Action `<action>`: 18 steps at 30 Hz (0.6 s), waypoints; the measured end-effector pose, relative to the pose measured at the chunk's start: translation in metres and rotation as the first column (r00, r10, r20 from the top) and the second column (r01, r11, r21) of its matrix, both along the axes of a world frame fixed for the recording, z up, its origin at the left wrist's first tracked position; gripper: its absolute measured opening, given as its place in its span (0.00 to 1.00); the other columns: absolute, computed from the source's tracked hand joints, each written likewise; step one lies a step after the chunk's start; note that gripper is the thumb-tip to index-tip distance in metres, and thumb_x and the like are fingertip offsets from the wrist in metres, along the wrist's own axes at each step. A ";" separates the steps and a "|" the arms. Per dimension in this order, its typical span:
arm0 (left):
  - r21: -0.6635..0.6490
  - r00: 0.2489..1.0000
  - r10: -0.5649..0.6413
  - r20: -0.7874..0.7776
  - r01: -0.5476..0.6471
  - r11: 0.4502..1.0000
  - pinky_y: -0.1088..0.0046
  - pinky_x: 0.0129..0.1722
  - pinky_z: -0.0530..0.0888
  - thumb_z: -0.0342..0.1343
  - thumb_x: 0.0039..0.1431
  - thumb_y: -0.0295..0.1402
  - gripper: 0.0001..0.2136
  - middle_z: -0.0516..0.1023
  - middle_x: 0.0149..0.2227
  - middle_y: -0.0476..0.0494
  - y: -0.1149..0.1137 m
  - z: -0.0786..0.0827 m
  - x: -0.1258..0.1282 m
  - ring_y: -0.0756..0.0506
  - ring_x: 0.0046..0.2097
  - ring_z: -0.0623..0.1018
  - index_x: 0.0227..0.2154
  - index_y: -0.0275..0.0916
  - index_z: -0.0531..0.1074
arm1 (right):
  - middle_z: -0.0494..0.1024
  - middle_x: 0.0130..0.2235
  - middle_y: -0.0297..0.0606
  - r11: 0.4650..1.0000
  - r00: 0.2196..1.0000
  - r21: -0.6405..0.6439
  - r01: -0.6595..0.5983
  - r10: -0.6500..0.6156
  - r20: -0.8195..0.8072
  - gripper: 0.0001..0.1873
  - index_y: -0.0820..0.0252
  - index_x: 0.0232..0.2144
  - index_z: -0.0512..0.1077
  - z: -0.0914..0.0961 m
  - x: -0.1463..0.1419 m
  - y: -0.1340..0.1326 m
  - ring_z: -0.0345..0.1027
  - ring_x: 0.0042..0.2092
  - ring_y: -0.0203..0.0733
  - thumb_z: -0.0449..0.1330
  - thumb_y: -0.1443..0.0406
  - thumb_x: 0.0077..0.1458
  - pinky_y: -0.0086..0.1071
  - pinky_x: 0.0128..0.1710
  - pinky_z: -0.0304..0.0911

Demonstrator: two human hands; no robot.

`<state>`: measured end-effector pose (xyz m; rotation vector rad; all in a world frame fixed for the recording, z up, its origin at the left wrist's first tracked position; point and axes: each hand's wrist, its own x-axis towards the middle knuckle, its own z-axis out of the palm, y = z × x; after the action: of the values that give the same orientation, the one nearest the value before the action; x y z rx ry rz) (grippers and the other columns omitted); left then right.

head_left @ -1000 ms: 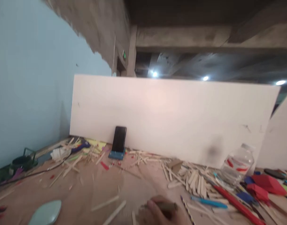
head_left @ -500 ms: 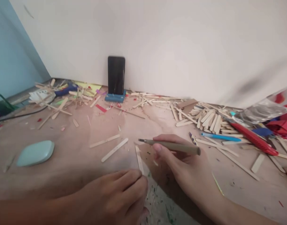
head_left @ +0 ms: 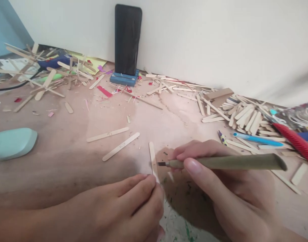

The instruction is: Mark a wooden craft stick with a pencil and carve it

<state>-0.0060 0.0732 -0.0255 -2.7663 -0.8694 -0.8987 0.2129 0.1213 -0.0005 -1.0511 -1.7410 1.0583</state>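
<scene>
My left hand (head_left: 128, 205) is closed on the lower part of a wooden craft stick (head_left: 152, 154), whose upper end points away from me. My right hand (head_left: 219, 181) grips a carving knife (head_left: 226, 162) with an olive handle and a short dark blade. The blade's tip is at the right edge of the stick, by a faint mark on it; whether it touches I cannot tell. Left of these lie two more craft sticks, the nearer stick (head_left: 121, 146) and the farther stick (head_left: 107, 134), each with a small outline drawn at its middle.
A phone (head_left: 128, 40) stands in a blue holder (head_left: 124, 78) by the wall. At the right are a pile of craft sticks (head_left: 244, 116), a blue pen (head_left: 258, 139) and a red cutter (head_left: 295, 141). A mint case (head_left: 15, 143) and a glue gun (head_left: 54, 62) lie left.
The view has come closer and lower over the table. My right hand has brought the knife's blade down to the stick under my left hand.
</scene>
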 end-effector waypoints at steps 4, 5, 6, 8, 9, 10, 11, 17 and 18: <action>-0.002 0.998 -0.010 -0.067 0.010 1.000 0.74 0.57 0.79 0.46 0.80 0.31 0.17 0.85 0.48 0.43 0.000 -0.001 -0.002 0.47 0.51 0.83 0.42 0.33 0.80 | 0.84 0.41 0.31 0.998 0.997 -0.004 -0.069 0.069 0.029 0.04 0.49 0.40 0.78 0.000 -0.003 -0.001 0.81 0.44 0.37 0.63 0.65 0.68 0.22 0.38 0.76; -0.017 0.997 -0.015 -0.075 0.014 1.000 0.72 0.58 0.79 0.46 0.79 0.30 0.16 0.84 0.49 0.43 0.000 -0.001 -0.003 0.47 0.52 0.82 0.42 0.34 0.80 | 0.84 0.40 0.31 0.998 0.997 0.000 -0.064 0.064 0.035 0.05 0.49 0.39 0.77 0.001 -0.004 -0.002 0.81 0.44 0.37 0.63 0.65 0.68 0.22 0.37 0.76; -0.030 0.997 -0.023 -0.077 0.020 0.999 0.71 0.59 0.79 0.47 0.79 0.30 0.15 0.84 0.49 0.43 -0.001 -0.001 -0.004 0.46 0.53 0.82 0.42 0.35 0.79 | 0.83 0.39 0.30 0.999 0.998 0.010 -0.051 0.051 0.044 0.05 0.48 0.39 0.77 0.001 -0.005 -0.002 0.81 0.43 0.37 0.63 0.65 0.68 0.22 0.37 0.76; -0.050 0.996 -0.041 -0.074 0.038 0.998 0.71 0.59 0.79 0.48 0.78 0.30 0.14 0.84 0.49 0.43 -0.001 -0.001 -0.005 0.46 0.53 0.83 0.42 0.36 0.80 | 0.84 0.38 0.31 0.999 0.997 0.040 -0.029 0.026 0.067 0.06 0.49 0.38 0.76 0.003 -0.007 -0.003 0.81 0.41 0.37 0.62 0.66 0.68 0.23 0.36 0.76; -0.052 0.997 -0.043 -0.069 0.040 0.998 0.71 0.58 0.79 0.48 0.78 0.30 0.14 0.84 0.49 0.42 -0.001 -0.002 -0.005 0.45 0.52 0.83 0.41 0.36 0.80 | 0.84 0.39 0.31 0.998 0.996 0.056 -0.025 0.021 0.083 0.06 0.49 0.38 0.76 0.004 -0.008 -0.003 0.81 0.40 0.37 0.62 0.66 0.68 0.23 0.35 0.76; -0.055 0.996 -0.049 -0.073 0.045 0.997 0.71 0.59 0.79 0.49 0.77 0.30 0.14 0.84 0.49 0.41 -0.002 -0.002 -0.006 0.45 0.53 0.83 0.40 0.37 0.80 | 0.84 0.39 0.32 0.997 0.995 0.071 -0.025 0.018 0.095 0.06 0.50 0.38 0.77 0.005 -0.008 -0.002 0.81 0.39 0.37 0.62 0.67 0.68 0.24 0.34 0.76; -0.055 0.996 -0.049 -0.075 0.045 0.997 0.70 0.59 0.79 0.51 0.77 0.30 0.13 0.83 0.49 0.41 -0.002 -0.003 -0.006 0.44 0.54 0.82 0.40 0.37 0.80 | 0.85 0.38 0.33 0.996 0.994 0.087 -0.025 0.016 0.108 0.06 0.50 0.38 0.77 0.006 -0.009 -0.002 0.81 0.38 0.37 0.62 0.67 0.68 0.24 0.33 0.77; -0.067 0.996 -0.042 -0.079 0.037 0.997 0.67 0.62 0.78 0.56 0.71 0.28 0.07 0.83 0.50 0.39 -0.003 -0.007 -0.007 0.42 0.57 0.81 0.41 0.37 0.80 | 0.84 0.35 0.36 0.995 0.983 0.097 -0.007 -0.011 0.185 0.05 0.51 0.36 0.79 0.005 -0.010 0.001 0.80 0.34 0.42 0.63 0.64 0.66 0.29 0.29 0.76; -0.064 0.995 -0.041 -0.086 0.036 0.997 0.68 0.63 0.78 0.56 0.71 0.27 0.07 0.83 0.51 0.39 -0.003 -0.007 -0.007 0.42 0.57 0.81 0.42 0.36 0.80 | 0.84 0.34 0.36 0.995 0.983 0.096 0.000 -0.018 0.182 0.05 0.51 0.35 0.79 0.004 -0.009 0.000 0.80 0.33 0.42 0.64 0.63 0.65 0.29 0.28 0.76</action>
<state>-0.0127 0.0706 -0.0322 -2.8606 -0.8468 -0.7618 0.2037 0.1218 0.0034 -1.1232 -1.9115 0.8858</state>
